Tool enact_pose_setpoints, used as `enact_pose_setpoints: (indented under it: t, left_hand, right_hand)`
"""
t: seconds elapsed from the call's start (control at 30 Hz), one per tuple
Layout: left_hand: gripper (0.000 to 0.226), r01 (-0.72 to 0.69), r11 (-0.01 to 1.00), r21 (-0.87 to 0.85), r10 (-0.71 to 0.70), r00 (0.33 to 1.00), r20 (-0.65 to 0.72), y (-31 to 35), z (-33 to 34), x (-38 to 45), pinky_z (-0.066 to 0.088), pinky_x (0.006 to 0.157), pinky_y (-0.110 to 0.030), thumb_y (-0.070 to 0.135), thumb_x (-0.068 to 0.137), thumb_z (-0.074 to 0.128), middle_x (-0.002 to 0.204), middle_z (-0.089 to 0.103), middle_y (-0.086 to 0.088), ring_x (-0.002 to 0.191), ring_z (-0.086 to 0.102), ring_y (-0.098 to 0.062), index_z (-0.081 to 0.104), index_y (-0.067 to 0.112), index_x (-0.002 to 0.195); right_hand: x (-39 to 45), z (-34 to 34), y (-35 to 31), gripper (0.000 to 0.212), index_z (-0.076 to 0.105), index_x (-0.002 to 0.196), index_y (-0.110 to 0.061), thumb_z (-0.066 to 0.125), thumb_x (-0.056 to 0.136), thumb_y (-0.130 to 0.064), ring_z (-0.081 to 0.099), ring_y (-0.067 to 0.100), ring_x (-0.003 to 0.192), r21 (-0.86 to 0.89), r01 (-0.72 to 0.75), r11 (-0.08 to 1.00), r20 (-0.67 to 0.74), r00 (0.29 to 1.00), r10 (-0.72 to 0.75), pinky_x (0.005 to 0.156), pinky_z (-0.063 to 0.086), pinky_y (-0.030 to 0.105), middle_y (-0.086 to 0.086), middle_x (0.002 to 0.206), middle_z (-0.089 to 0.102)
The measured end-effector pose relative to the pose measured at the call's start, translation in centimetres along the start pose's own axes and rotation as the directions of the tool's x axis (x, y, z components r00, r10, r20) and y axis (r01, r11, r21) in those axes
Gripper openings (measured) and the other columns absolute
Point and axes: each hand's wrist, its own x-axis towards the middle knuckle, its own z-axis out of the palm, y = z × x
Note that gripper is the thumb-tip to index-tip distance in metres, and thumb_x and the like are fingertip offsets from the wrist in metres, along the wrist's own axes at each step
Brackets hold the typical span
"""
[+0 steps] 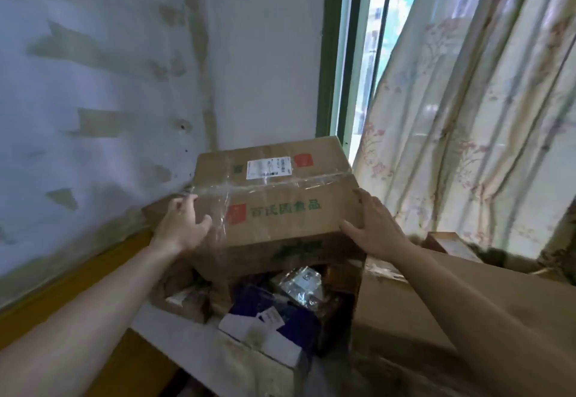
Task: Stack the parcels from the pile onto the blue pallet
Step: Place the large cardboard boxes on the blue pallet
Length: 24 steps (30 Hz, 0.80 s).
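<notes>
- Head view, far left: a white wall with brownish patches where the paint has come off, and an orange-yellow band along its foot.
- Left hand lies against the left end of the brown cardboard parcel with green print, red squares and clear tape; its fingers curl round the upper left edge and the thumb points toward the front face.
- That parcel sits on top of the pile, against the wall and just left of the window, tilted a little toward the camera; a white shipping label is stuck on its top.
- Below it lie smaller parcels: a dark blue and white box, a crinkled clear plastic packet and blurred brown packages.
- Right hand presses flat on the parcel's right end, fingers straight and spread, thumb along the lower edge.
- Under the right forearm lies a large brown cardboard box.
- Behind stands a green window frame, and a pale flowered curtain hangs to the right, close beside the parcel.
</notes>
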Motion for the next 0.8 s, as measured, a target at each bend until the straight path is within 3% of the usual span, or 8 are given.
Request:
enact_pose_setpoints:
  t: [0.1, 0.27, 0.4, 0.43, 0.5, 0.57, 0.7, 0.8]
  left_hand:
    - [0.064, 0.036, 0.997, -0.074, -0.035, 0.999, 0.014, -2.9, 0.4, 3.4, 0.045, 0.108, -0.047, 0.039, 0.097, 0.06, 0.151, 0.042, -0.016, 0.132, 0.05, -0.035, 0.037, 0.014, 0.152]
    - [0.074, 0.163, 0.961, -0.225, -0.114, 0.969, 0.217, -5.7, 2.1, 7.1, 0.041, 0.112, -0.05, 0.041, 0.1, 0.059, 0.156, 0.042, -0.014, 0.139, 0.045, -0.037, 0.024, 0.011, 0.158]
    - [0.097, 0.22, 0.902, -0.373, -0.073, 0.927, 0.369, -10.0, 5.3, 9.9, 0.048, 0.107, -0.052, 0.072, 0.074, 0.066, 0.14, 0.059, -0.009, 0.126, 0.059, -0.03, 0.042, 0.014, 0.149]
    - [0.094, 0.248, 0.865, -0.437, -0.063, 0.917, 0.395, -10.5, 5.9, 10.1, 0.051, 0.105, -0.051, 0.073, 0.071, 0.067, 0.133, 0.064, -0.007, 0.12, 0.063, -0.027, 0.05, 0.014, 0.142]
    - [0.063, 0.282, 0.764, -0.58, -0.022, 0.91, 0.414, -9.5, 5.7, 9.2, 0.054, 0.101, -0.05, 0.053, 0.086, 0.073, 0.124, 0.069, -0.007, 0.113, 0.067, -0.025, 0.057, 0.014, 0.133]
    - [0.052, 0.292, 0.687, -0.665, -0.002, 0.917, 0.4, -8.8, 5.9, 8.6, 0.055, 0.1, -0.049, 0.039, 0.09, 0.076, 0.123, 0.068, -0.007, 0.11, 0.068, -0.024, 0.053, 0.016, 0.132]
    - [0.105, 0.3, 0.578, -0.759, 0.027, 0.922, 0.386, -8.8, 6.0, 7.8, 0.056, 0.098, -0.047, 0.057, 0.051, 0.091, 0.122, 0.069, -0.004, 0.111, 0.069, -0.022, 0.045, 0.022, 0.14]
    - [0.118, 0.327, 0.489, -0.809, 0.067, 0.911, 0.408, -9.3, 6.1, 8.0, 0.054, 0.099, -0.051, 0.052, 0.043, 0.099, 0.125, 0.069, -0.01, 0.113, 0.069, -0.027, 0.046, 0.025, 0.144]
  right_hand:
    - [3.3, 1.5, -1.5, 0.08, 0.02, 0.155, -0.028, 0.065, 0.091, -0.049, 0.042, 0.032, 0.135, 0.028, -0.082, 0.996, -0.096, 0.992, 0.084, 0.112, 0.041, 0.055, 0.008, 0.149, 0.041]
    - [7.6, 3.0, -1.1, 0.076, 0.032, 0.152, -0.024, 0.071, 0.089, -0.044, 0.046, 0.035, 0.134, 0.084, -0.245, 0.966, -0.178, 0.95, 0.257, 0.111, 0.042, 0.056, 0.012, 0.147, 0.047]
    - [9.6, 2.2, 1.0, 0.076, 0.037, 0.153, -0.018, 0.072, 0.091, -0.044, 0.052, 0.036, 0.131, 0.229, -0.391, 0.892, -0.181, 0.883, 0.433, 0.109, 0.044, 0.047, 0.014, 0.146, 0.053]
    - [9.9, 2.3, 1.4, 0.078, 0.036, 0.154, -0.019, 0.072, 0.09, -0.048, 0.056, 0.035, 0.127, 0.245, -0.423, 0.872, -0.115, 0.881, 0.459, 0.107, 0.046, 0.045, 0.012, 0.144, 0.055]
    - [10.4, 3.0, 2.0, 0.081, 0.039, 0.151, -0.022, 0.072, 0.086, -0.057, 0.063, 0.03, 0.115, 0.271, -0.474, 0.838, 0.013, 0.872, 0.489, 0.102, 0.051, 0.047, 0.007, 0.137, 0.061]
    - [10.8, 3.7, 2.7, 0.078, 0.047, 0.144, -0.022, 0.074, 0.082, -0.06, 0.065, 0.025, 0.107, 0.281, -0.477, 0.833, 0.03, 0.872, 0.489, 0.098, 0.054, 0.048, 0.004, 0.128, 0.064]
    - [11.0, 3.6, 2.8, 0.082, 0.056, 0.136, -0.024, 0.082, 0.069, -0.065, 0.068, 0.022, 0.104, 0.322, -0.43, 0.844, 0.039, 0.896, 0.442, 0.095, 0.057, 0.047, -0.003, 0.12, 0.068]
    - [10.1, 3.0, 2.5, 0.067, 0.058, 0.135, -0.022, 0.086, 0.078, -0.044, 0.071, 0.022, 0.102, 0.445, -0.411, 0.796, 0.083, 0.903, 0.421, 0.091, 0.06, 0.043, 0.0, 0.119, 0.07]
